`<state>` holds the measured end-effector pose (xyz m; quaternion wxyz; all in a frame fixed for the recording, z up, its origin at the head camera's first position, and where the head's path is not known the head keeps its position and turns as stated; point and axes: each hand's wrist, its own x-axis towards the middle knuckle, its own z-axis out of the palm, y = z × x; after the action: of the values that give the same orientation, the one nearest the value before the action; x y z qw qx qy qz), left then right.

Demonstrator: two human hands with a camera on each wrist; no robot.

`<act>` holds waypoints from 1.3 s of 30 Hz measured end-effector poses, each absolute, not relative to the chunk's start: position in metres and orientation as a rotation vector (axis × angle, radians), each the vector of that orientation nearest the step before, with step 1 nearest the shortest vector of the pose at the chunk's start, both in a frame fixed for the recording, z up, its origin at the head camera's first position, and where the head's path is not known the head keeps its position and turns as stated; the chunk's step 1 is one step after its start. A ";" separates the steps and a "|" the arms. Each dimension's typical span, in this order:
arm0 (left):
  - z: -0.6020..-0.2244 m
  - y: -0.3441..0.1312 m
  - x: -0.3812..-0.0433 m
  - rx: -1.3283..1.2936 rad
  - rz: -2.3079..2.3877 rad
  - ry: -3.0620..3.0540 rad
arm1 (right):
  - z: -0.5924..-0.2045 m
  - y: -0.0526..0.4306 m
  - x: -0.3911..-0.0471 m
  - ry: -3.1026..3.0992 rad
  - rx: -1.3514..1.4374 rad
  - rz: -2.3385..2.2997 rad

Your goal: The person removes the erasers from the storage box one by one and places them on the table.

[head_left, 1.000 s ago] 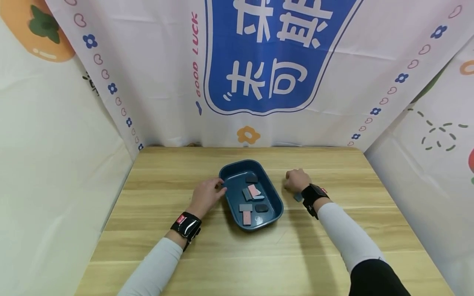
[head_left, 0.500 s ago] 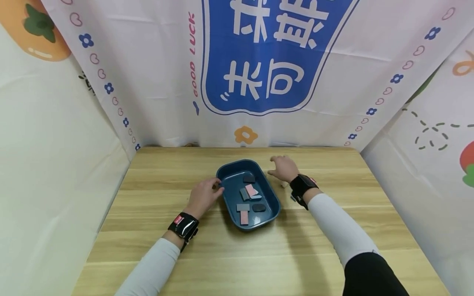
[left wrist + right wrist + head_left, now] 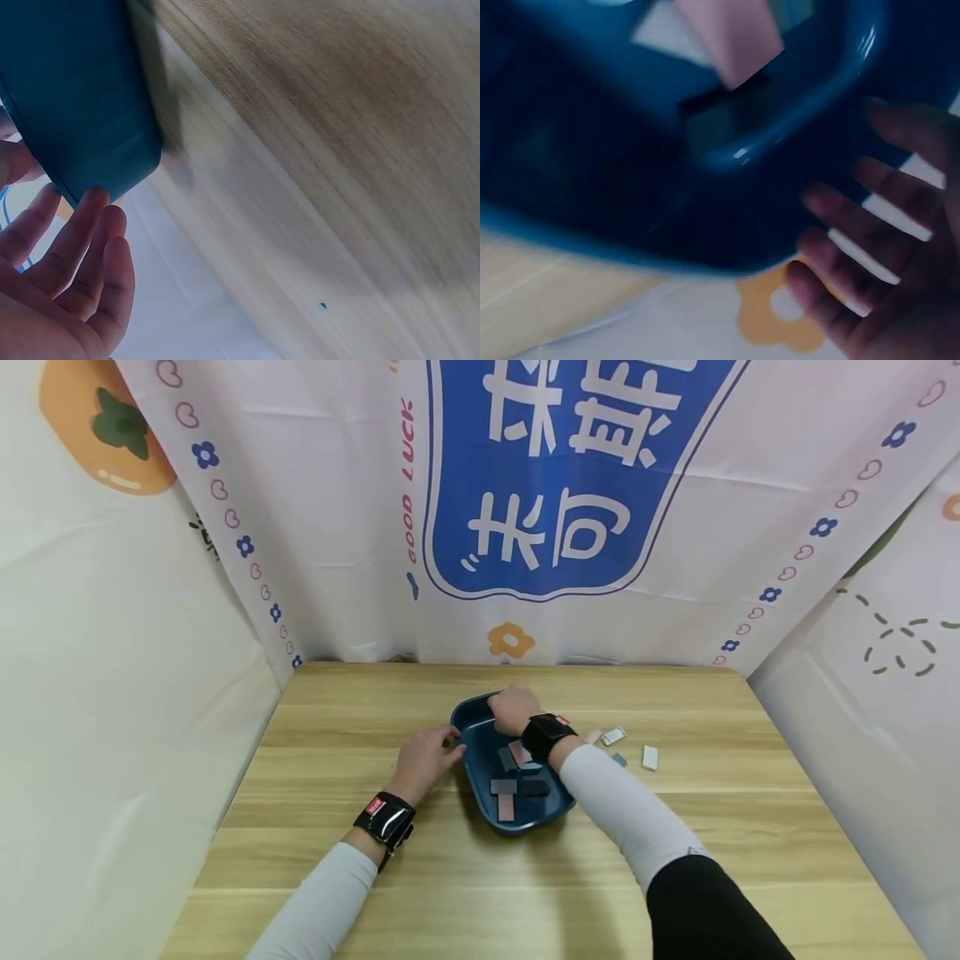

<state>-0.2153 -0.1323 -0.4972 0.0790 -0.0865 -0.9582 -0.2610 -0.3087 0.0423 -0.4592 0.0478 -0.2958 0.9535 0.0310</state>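
A deep blue tray [image 3: 472, 768] stands on the wooden table, holding several small flat blocks. Among them are a pink block [image 3: 506, 807], a grey block [image 3: 503, 786] and a black block [image 3: 535, 788]. My left hand [image 3: 423, 760] pinches the tray's left rim, with fingertips against its outer wall [image 3: 90, 90] in the left wrist view. Over the tray's far end is my right hand [image 3: 516, 710]. Its fingers [image 3: 847, 217] are spread and relaxed with nothing between them in the right wrist view, where another pink block [image 3: 735, 37] overlaps a white piece [image 3: 671, 34].
Right of the tray lie a white block [image 3: 649, 757], a white piece with dark edging [image 3: 613, 736], a cream piece [image 3: 593, 737] and a small blue piece [image 3: 618, 759]. Behind the table [image 3: 375, 902] hangs a printed cloth [image 3: 337, 527].
My right hand has moved left from the tabletop beside the tray to above the tray's far end, uncovering the small pieces on the table. My left hand has stayed at the rim.
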 end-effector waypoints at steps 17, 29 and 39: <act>-0.501 -0.133 -0.219 -0.298 -0.765 -2.861 | -0.492 0.028 -0.313 2.852 -0.643 0.205; -0.494 -0.141 -0.217 -0.253 -0.811 -2.902 | -0.450 0.067 -0.326 2.933 -0.849 -0.231; -0.496 -0.134 -0.218 -0.278 -0.780 -2.890 | -0.457 0.235 -0.344 2.969 -0.311 -0.350</act>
<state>-0.2182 -0.1343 -0.4962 0.0678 -0.0923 -0.9591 -0.2589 -0.3441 0.2346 -0.4574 0.0681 -0.1031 0.9855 -0.1162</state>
